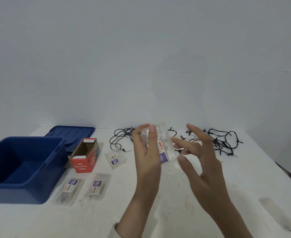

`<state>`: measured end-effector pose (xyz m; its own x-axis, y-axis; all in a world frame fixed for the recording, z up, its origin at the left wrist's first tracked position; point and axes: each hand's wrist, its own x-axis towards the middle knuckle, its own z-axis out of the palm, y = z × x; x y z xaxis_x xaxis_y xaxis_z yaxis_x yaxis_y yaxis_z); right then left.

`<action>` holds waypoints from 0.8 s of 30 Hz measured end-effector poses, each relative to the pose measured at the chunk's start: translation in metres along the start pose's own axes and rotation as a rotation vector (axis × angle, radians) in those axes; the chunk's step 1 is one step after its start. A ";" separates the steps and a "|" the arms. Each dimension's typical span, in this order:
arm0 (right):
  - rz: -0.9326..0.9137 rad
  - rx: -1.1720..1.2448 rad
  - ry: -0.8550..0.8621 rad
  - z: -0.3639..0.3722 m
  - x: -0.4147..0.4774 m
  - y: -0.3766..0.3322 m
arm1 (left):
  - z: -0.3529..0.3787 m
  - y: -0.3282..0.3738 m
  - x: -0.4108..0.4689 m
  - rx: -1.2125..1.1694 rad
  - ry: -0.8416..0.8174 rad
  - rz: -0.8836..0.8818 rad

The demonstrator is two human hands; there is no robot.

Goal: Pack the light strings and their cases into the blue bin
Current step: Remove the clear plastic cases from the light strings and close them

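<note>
Left hand (146, 152): raised above the table, thumb and fingers curled round a clear plastic case (165, 146); a pale sleeve cuff (114, 231) is cut off by the bottom edge.
Right hand (201, 162): fingers spread and loosely bent, holding nothing, just beside the case's right edge; whether a fingertip touches it cannot be told.
Held case: see-through, with a red and purple label; its left part is hidden behind the left hand and its contents are unclear.
Light strings (222, 141): black wires tangled on the white table (158, 212) behind both hands, their middle stretch hidden by the hands.
Other cases: one (114, 159) left of the left hand, two more (96, 187) (70, 189) nearer, flat on the table.
Red box (85, 158): open-topped, marked "LED Decorative Lights", beside the bin.
Blue bin (38, 186): far left, open, cut off by the frame edge.
Blue lid (72, 133): behind the bin, partly hidden.
</note>
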<state>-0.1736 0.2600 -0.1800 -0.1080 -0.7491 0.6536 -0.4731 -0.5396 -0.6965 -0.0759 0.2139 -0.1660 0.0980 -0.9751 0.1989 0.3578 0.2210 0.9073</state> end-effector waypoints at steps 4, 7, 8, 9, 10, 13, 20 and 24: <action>0.049 -0.070 -0.030 0.014 -0.005 -0.001 | -0.002 -0.002 -0.001 -0.050 -0.053 -0.025; 0.126 -0.093 -0.040 0.020 -0.002 0.005 | -0.010 -0.005 0.003 -0.229 -0.136 -0.217; 0.127 -0.111 -0.049 0.020 -0.001 0.008 | -0.014 -0.006 0.005 -0.270 -0.179 -0.262; 0.124 -0.123 -0.064 0.019 0.000 0.012 | -0.019 -0.007 0.007 -0.275 -0.215 -0.283; 0.123 -0.123 -0.088 0.017 0.001 0.016 | -0.025 -0.010 0.008 -0.244 -0.247 -0.276; 0.157 -0.115 -0.228 0.011 0.004 0.027 | -0.047 -0.021 0.014 0.111 -0.297 -0.098; 0.209 -0.061 -0.551 0.020 0.007 0.048 | -0.092 -0.037 0.031 1.080 -0.710 0.355; 0.214 -0.166 -0.624 0.038 -0.001 0.065 | -0.110 -0.056 0.030 1.230 -0.549 0.272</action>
<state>-0.1713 0.2108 -0.2375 0.2869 -0.9412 0.1783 -0.6307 -0.3257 -0.7044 0.0088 0.1741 -0.2518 -0.4473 -0.8492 0.2806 -0.6875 0.5271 0.4995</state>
